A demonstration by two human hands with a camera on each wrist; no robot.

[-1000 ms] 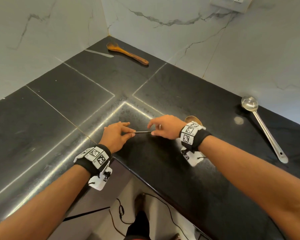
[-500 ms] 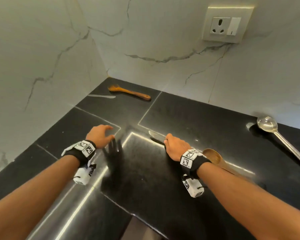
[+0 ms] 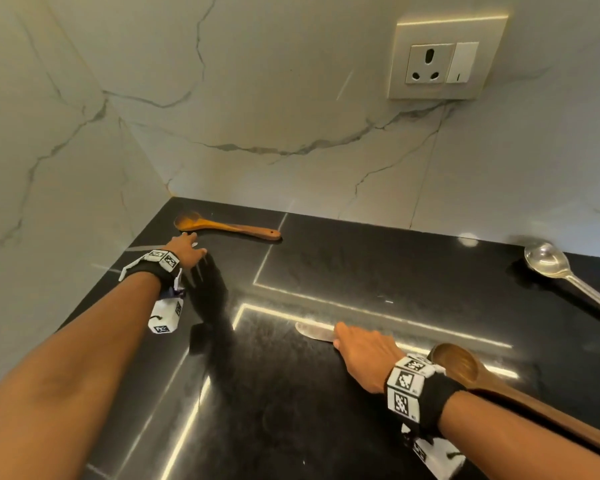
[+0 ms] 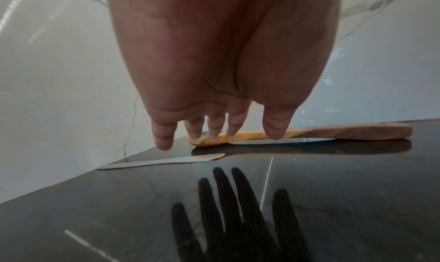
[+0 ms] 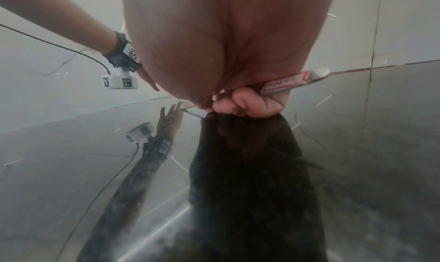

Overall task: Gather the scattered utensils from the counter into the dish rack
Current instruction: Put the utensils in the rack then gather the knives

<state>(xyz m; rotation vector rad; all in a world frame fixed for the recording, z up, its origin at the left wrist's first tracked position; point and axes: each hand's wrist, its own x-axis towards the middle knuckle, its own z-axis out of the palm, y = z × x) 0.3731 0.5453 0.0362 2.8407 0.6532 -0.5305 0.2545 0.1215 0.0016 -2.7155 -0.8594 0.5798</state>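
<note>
My right hand point(image 3: 357, 351) grips a steel butter knife point(image 3: 314, 331) just above the black counter; its blade sticks out to the left, and its handle point(image 5: 292, 81) shows past my curled fingers point(image 5: 247, 104). My left hand point(image 3: 187, 249) hovers open, fingers spread, in the far left corner. Below its fingertips point(image 4: 164, 136) lies a second flat steel knife point(image 4: 161, 160), and just beyond that a light wooden spoon point(image 3: 226, 227) point(image 4: 309, 132). A dark wooden spoon point(image 3: 465, 368) lies under my right forearm. A large steel spoon point(image 3: 555, 268) lies at the far right. No dish rack is in view.
Marble walls point(image 3: 257, 116) meet at the corner behind the counter point(image 3: 361, 271). A socket plate point(image 3: 444, 60) sits on the back wall. The glossy counter mirrors both hands.
My left hand let go of the knife and reached forward to the far left corner. My right hand kept the knife. The head view tilted up toward the wall.
</note>
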